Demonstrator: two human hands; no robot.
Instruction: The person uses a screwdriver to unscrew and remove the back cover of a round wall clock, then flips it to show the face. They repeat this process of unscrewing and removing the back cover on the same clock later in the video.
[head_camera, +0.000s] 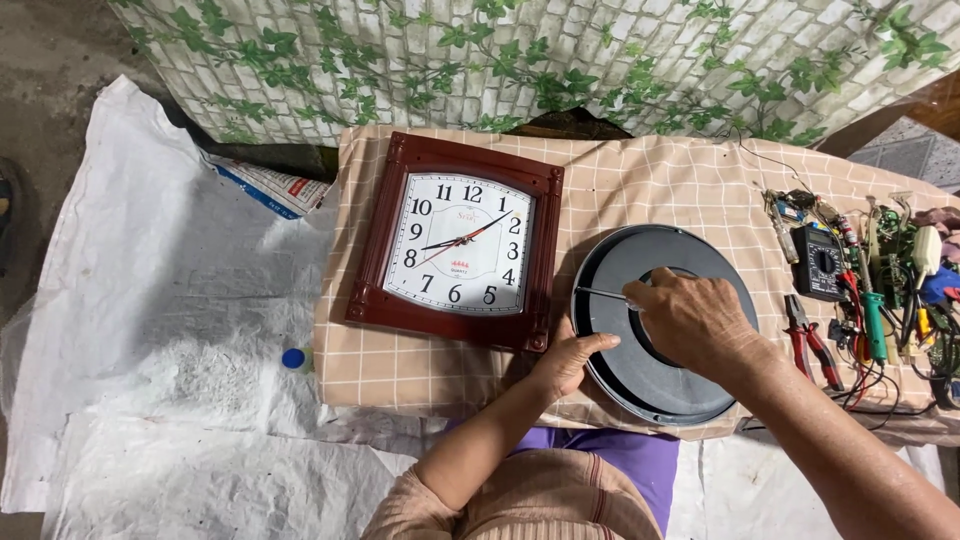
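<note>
Right hand works a thin metal tool on a round dark clock back; left hand steadies the rim.

Right hand (690, 318) arches over the round clock back (640, 380), grip closed on a thin metal tool (600, 293) with its tip pointing left. Left hand (570, 360) rests its curled fingers against the lower-left rim, holding nothing. The clock back lies on the checked-cloth bench (660, 180). A square maroon wall clock (458, 242) lies just beside it, left; multimeter (818, 262), red pliers (812, 345) and wires lie right.
</note>
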